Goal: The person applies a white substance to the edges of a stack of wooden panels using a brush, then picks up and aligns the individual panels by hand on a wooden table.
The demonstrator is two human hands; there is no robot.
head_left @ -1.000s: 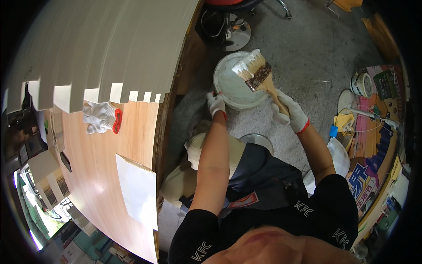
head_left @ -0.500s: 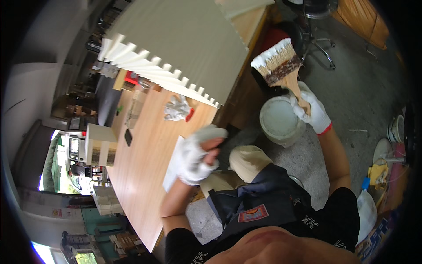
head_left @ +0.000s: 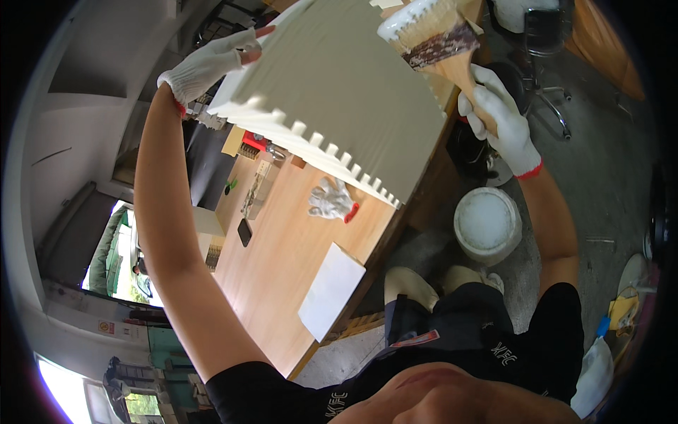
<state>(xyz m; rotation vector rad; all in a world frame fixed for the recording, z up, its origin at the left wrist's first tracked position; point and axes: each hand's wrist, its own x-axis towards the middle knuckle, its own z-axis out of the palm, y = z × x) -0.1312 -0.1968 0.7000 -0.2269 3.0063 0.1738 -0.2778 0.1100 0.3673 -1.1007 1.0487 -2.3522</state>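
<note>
Left hand (head_left: 205,67), white-gloved, grips the far edge of a grey-painted panel (head_left: 339,99) with notched edge, fingers closed over its rim. Panel lies on the wooden table (head_left: 282,254). Right hand (head_left: 498,116), gloved, fingers wrapped round the handle of a wide paintbrush (head_left: 438,39), bristles loaded white, over the panel's right corner. White paint bucket (head_left: 487,222) on floor below. Spare glove (head_left: 332,200) on table.
</note>
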